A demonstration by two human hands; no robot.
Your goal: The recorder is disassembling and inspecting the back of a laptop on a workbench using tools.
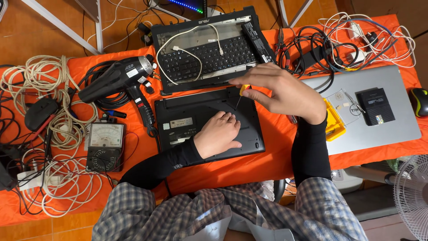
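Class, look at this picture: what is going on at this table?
A person works on a black laptop lying upside down on an orange table. The right hand holds a small yellow-handled screwdriver with its tip on the laptop's underside, while the left hand rests flat on it. A second, opened laptop, a heat gun and a meter lie nearby.

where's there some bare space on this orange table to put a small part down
Bare orange cloth lies between the upturned black laptop and the silver laptop, below the right hand. Another strip runs along the near edge under the left hand. The left end is crowded with cables, a meter and a heat gun.
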